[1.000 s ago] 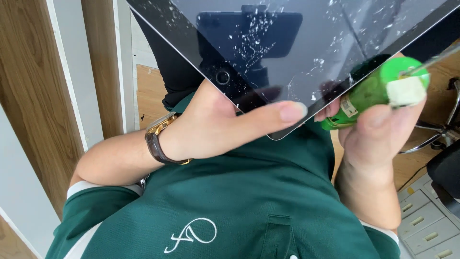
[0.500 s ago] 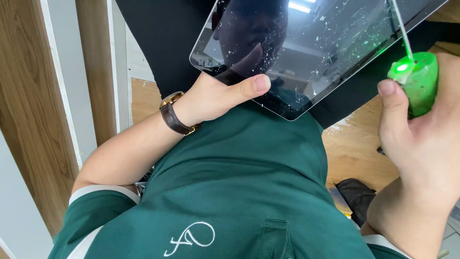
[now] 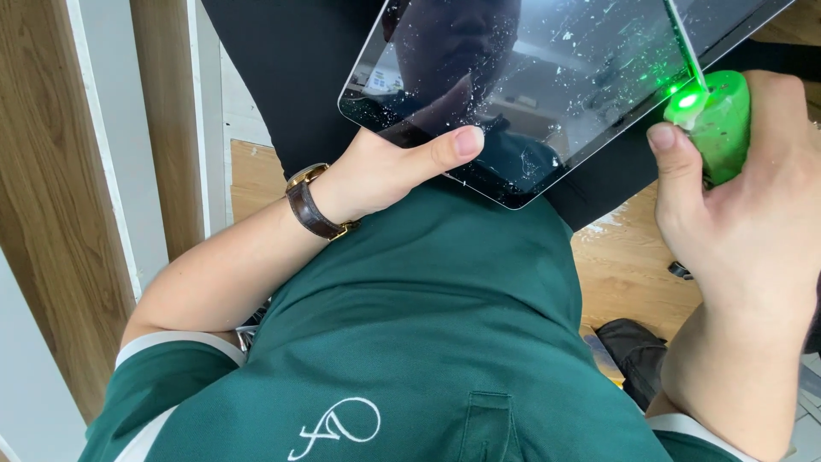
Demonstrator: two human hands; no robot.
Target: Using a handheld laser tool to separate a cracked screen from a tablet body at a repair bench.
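Note:
My left hand [image 3: 385,175], a brown-strapped watch [image 3: 312,205] on its wrist, grips the near edge of a dark tablet [image 3: 547,77] with the thumb lying on the glass. The screen is speckled with white flecks and chips. My right hand [image 3: 744,231] is closed around a translucent green tool handle [image 3: 714,120] at the tablet's right edge. The handle glows bright green at its top, and its thin metal shaft [image 3: 684,43] lies across the right part of the screen. My green shirt fills the lower half of the view.
A black surface [image 3: 274,77] lies behind the tablet. Wood and white wall panels [image 3: 103,171] run down the left. Below is a wooden floor [image 3: 633,265] with a black bag-like object [image 3: 637,355] on it, and grey drawers [image 3: 808,402] at the lower right.
The tablet has shifted up and to the right in view. My right hand turned the green tool from lying under the tablet's edge to upright, its shaft now resting on the screen.

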